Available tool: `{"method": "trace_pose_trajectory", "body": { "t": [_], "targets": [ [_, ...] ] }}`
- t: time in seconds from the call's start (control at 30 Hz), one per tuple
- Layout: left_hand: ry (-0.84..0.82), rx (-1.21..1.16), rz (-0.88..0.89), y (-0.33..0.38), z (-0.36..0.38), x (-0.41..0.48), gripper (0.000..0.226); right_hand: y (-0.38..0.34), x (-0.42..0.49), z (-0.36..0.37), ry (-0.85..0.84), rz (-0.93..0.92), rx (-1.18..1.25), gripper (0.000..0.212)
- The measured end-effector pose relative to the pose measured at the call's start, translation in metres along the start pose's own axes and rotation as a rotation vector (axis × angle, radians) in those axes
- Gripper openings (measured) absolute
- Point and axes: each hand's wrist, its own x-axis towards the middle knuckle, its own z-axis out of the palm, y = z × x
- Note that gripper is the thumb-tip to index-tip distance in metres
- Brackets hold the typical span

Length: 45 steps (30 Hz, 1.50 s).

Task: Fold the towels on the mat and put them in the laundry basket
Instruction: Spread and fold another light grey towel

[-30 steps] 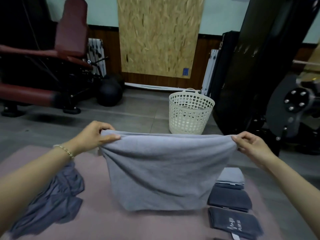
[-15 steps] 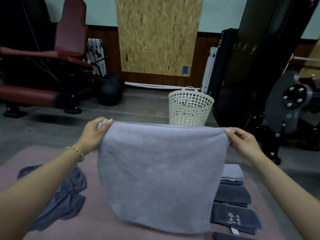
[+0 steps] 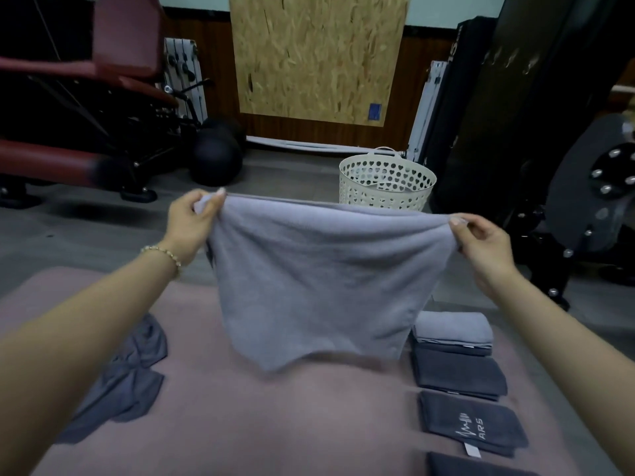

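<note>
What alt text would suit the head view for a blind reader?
Left hand and right hand pinch the top corners of a grey towel, held over a mat. Folded towels lie right, a crumpled towel left, a basket beyond.

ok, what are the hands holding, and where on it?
The light grey towel: left hand pinches its top left corner, right hand its top right corner.

Matt terry-cloth towel (image 3: 316, 280), perforated plastic basket (image 3: 386, 187)

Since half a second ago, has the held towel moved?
Yes. The held towel swung its bottom edge away: from beside the ARS towel to beside the plain dark towel.
</note>
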Motion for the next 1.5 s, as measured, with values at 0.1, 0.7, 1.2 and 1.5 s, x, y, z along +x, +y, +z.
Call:
{"method": "trace_pose_trajectory", "body": {
  "t": [0.1, 0.7, 1.2, 1.5],
  "targets": [
    [-0.048, -0.016, -0.013, -0.002, 0.003, 0.008, 0.037, 0.01, -0.005, -0.003, -0.008, 0.063, 0.102, 0.009],
    [-0.69, 0.437, -0.647, -0.291, 0.027, -0.195, 0.041, 0.306, -0.181, -0.007, -0.34, 0.781, -0.416, 0.021],
    [-0.614, 0.399, -0.864, -0.402, 0.113, -0.16, 0.04, 0.416, -0.09, 0.056, -0.336, 0.726, -0.71, 0.032],
    [-0.652, 0.393, -1.062, -0.416, 0.144, -0.159, 0.071, 0.473, -0.071, 0.099, -0.056, 0.755, -0.48, 0.021]
  ]
}}
